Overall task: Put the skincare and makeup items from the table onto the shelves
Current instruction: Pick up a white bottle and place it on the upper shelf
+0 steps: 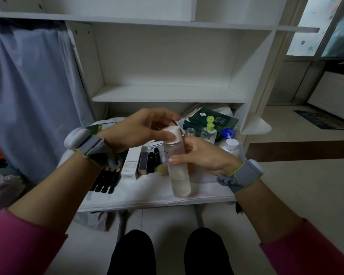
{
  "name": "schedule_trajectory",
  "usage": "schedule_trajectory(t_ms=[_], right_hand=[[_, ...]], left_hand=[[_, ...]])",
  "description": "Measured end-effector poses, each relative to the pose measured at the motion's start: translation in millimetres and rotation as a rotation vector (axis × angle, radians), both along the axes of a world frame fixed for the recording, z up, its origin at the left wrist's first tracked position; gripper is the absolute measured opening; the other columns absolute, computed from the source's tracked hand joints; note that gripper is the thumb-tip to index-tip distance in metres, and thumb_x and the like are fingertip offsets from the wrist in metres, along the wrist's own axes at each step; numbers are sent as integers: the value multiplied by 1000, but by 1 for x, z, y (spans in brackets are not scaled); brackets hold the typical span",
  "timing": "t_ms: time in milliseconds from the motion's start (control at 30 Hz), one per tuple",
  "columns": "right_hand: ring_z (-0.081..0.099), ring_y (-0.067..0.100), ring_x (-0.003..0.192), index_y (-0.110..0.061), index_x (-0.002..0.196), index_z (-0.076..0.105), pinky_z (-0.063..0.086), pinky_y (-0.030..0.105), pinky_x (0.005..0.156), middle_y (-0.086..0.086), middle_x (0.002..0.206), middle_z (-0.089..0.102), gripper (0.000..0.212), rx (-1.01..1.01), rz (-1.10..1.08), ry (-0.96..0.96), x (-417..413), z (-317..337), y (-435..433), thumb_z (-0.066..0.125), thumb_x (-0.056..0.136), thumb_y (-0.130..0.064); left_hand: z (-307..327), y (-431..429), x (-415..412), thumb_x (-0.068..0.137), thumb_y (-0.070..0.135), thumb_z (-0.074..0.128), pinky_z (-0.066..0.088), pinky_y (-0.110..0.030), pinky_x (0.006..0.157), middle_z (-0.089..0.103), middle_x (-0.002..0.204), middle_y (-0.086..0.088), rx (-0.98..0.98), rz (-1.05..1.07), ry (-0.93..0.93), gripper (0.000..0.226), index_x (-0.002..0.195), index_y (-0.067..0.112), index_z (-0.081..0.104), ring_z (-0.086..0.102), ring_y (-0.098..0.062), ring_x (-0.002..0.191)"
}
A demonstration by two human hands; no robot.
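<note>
Barely begun, I judge: the shelf [167,94] shows no items. Below it, over the counter [147,193], the right hand [203,155] grips the bottle [179,175] in curled fingers; the left hand [143,128] pinches its cap [175,132]. The box [130,163], brushes [105,179] and lipsticks [151,161] wait there too.

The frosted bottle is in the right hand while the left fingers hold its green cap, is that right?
Not quite: the head view shows its cap is white, not green; the right hand grips the frosted bottle, left fingers on the cap.
</note>
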State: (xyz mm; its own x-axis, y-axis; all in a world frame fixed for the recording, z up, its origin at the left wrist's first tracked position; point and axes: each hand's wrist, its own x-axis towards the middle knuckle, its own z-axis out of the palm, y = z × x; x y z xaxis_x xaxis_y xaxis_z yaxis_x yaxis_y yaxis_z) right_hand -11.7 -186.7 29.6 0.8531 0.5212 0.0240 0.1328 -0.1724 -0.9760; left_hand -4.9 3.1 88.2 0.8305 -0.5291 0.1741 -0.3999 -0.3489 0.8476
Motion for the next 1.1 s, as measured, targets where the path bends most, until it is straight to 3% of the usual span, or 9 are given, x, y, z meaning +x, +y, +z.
schedule_trajectory(t_ms=[167, 267, 367, 433, 533, 600, 733, 900, 1100], right_hand=[[59, 26, 102, -2, 110, 60, 46, 45, 100, 17, 107, 63, 26, 25, 75, 46, 1, 3, -3, 65, 85, 4], [60, 24, 101, -5, 110, 59, 47, 44, 99, 15, 105, 64, 27, 27, 68, 36, 2, 6, 1, 64, 85, 4], [64, 14, 94, -10, 108, 59, 53, 29, 90, 4, 99, 67, 28, 46, 48, 34, 1, 9, 5, 63, 85, 6], [65, 9, 89, -13, 104, 60, 54, 22, 84, 1, 96, 67, 28, 64, 39, 45, 0, 11, 5, 62, 85, 8], [62, 18, 94, -9, 104, 60, 52, 31, 91, 8, 99, 66, 25, 50, 29, 36, 2, 7, 5, 63, 85, 7], [62, 20, 96, -8, 106, 60, 51, 35, 93, 9, 100, 67, 25, 42, 31, 36, 2, 7, 5, 64, 85, 5], [66, 5, 85, -14, 103, 61, 54, 19, 78, 0, 94, 68, 28, 77, 12, 32, -2, 13, 7, 62, 85, 8], [64, 17, 92, -3, 120, 53, 54, 27, 85, 6, 96, 68, 41, 85, -2, 31, -3, 14, 8, 66, 82, 8], [64, 7, 87, -14, 104, 60, 54, 20, 81, -1, 94, 68, 32, 80, -27, 22, -5, 17, 6, 67, 81, 7]], left_hand=[[4, 5, -2, 84, -18, 56, 49, -22, 92, 61, 126, -19, -85, -100, 105, 52, 132, 1, 49, 61, -15, 109], [3, 3, -2, 83, 0, 66, 49, -25, 96, 64, 125, -10, -63, -58, 93, 48, 129, 8, 54, 61, -17, 116], [1, 0, 0, 77, 20, 73, 53, -36, 89, 68, 111, -11, 0, 40, -5, 45, 119, 13, 60, 65, -27, 104], [0, 0, 1, 81, 7, 71, 53, -31, 86, 67, 108, -14, -59, 23, 27, 42, 121, 7, 58, 65, -22, 95], [0, 4, 0, 82, -12, 63, 52, -26, 87, 64, 117, -18, -126, -25, 117, 49, 127, 2, 52, 62, -18, 102], [1, 4, -1, 80, -4, 68, 52, -29, 89, 65, 117, -14, -115, -12, 110, 50, 127, 5, 53, 63, -17, 103], [1, 2, -1, 71, 23, 74, 50, -51, 90, 67, 107, -17, -72, 67, 31, 53, 120, 10, 58, 62, -23, 91], [1, 3, -1, 83, 0, 66, 48, -48, 94, 63, 103, -18, -136, 5, 82, 39, 121, 0, 55, 61, -22, 93], [3, 3, -3, 82, 8, 67, 43, -61, 92, 65, 103, -16, -128, -38, 50, 39, 119, 3, 56, 60, -26, 93]])
